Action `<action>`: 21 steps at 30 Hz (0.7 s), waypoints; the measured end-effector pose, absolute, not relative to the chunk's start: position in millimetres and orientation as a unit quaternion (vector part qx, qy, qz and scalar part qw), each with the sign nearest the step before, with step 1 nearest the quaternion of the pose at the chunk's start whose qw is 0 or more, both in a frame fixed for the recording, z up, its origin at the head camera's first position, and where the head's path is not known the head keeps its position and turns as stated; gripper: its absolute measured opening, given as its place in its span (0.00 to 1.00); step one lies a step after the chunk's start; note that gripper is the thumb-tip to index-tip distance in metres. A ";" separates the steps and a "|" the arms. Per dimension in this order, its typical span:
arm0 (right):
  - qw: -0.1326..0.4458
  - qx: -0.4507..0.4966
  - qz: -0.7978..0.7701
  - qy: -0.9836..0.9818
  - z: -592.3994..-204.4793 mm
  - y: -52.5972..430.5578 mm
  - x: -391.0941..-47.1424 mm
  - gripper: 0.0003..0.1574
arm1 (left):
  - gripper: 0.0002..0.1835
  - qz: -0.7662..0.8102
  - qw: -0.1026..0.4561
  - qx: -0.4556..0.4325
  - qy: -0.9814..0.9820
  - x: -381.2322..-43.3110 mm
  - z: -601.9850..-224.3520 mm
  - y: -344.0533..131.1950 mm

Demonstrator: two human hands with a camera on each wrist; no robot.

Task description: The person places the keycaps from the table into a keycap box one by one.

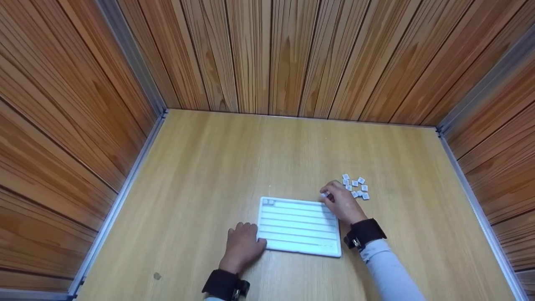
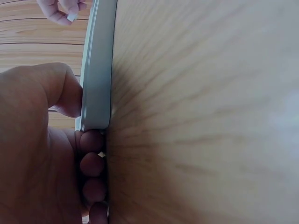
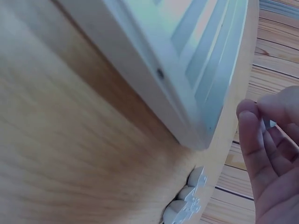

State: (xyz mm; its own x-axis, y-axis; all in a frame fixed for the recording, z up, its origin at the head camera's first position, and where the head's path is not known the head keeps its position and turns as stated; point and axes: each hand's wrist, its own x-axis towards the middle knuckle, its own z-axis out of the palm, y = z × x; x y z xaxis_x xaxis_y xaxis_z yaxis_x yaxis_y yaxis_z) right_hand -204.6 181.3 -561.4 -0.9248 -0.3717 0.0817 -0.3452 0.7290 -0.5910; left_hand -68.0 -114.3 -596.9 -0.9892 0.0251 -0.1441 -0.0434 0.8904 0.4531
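Observation:
A white ridged board [image 1: 299, 228] lies on the table, with two small tiles [image 1: 268, 202] in its top row at the far left corner. My left hand [image 1: 243, 244] holds the board's near left corner, its thumb on the top edge and its curled fingers [image 2: 92, 164] against the side and table. Above the board's far right corner, my right hand [image 1: 342, 203] pinches a small white tile [image 1: 325, 195] between thumb and fingertips. In the right wrist view the fingers mostly hide that tile. Beyond this hand, several loose white tiles [image 1: 355, 183] lie scattered on the table.
Wood-plank walls [image 1: 288, 54] with grey metal edging [image 1: 121, 196] enclose the wooden table [image 1: 217, 167] at the back and both sides. A dark round spot [image 1: 157, 276] marks the tabletop at the near left.

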 end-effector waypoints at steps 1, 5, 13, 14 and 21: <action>0.017 -0.197 -0.310 0.930 -561.3 179.9 -204.6 0.11 | 0.12 0.232 0.074 -0.005 0.970 -68.2 -597.2 -114.3; 0.021 -0.207 -0.294 0.933 -559.5 174.0 -204.1 0.10 | 0.13 0.226 0.077 -0.004 0.971 -69.4 -598.2 -113.9; 0.035 -0.252 -0.276 0.927 -554.8 159.7 -205.2 0.11 | 0.11 0.236 0.080 -0.011 0.968 -69.1 -597.0 -114.1; 0.030 -0.261 -0.275 0.925 -554.9 157.6 -205.4 0.10 | 0.11 0.239 0.078 -0.011 0.968 -69.1 -596.7 -114.3; 0.036 -0.285 -0.276 0.917 -551.6 137.2 -203.2 0.11 | 0.11 0.249 0.083 -0.015 0.965 -68.8 -597.0 -114.5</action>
State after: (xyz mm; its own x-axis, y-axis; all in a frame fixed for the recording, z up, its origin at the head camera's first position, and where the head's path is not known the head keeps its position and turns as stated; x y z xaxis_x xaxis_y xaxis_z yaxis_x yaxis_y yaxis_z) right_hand -203.2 137.2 -551.6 -0.8346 -0.5434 0.0904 -0.5032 0.6853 -0.5264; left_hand -68.8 -114.5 -597.0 -0.9856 0.0131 -0.1683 -0.0698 0.8760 0.4772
